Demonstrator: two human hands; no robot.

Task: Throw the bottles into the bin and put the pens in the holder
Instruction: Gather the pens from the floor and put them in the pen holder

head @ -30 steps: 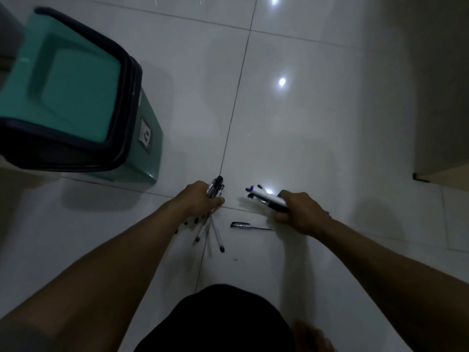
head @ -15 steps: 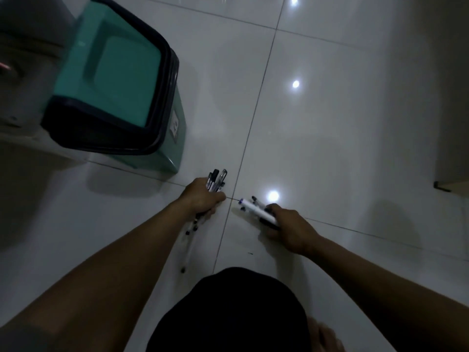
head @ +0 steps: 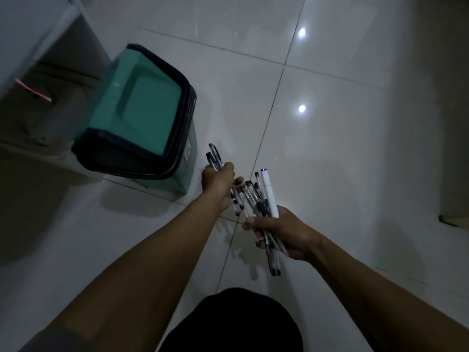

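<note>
My left hand (head: pixel 217 181) grips a bundle of clear black-capped pens (head: pixel 214 155), their caps sticking out above my fist. My right hand (head: pixel 279 231) holds another bunch of pens plus a white marker (head: pixel 268 193) with a dark blue tip, fanned upward and trailing below my palm. Both hands hover close together above the floor, their pen bundles nearly touching. The green bin (head: pixel 142 118) with a black rim and swing lid stands just left of my left hand. No bottle or pen holder shows.
Glossy white floor tiles (head: pixel 330 148) reflect ceiling lights. White furniture (head: pixel 38 59) with a dark recess stands behind the bin at the upper left. A wooden corner (head: pixel 454 219) juts in at the right edge. My dark-clad knee (head: pixel 233 323) fills the bottom centre.
Both hands have lifted off the floor with their pens and come together. The pen that lay between them a second ago is no longer on the floor. The view has shifted left.
</note>
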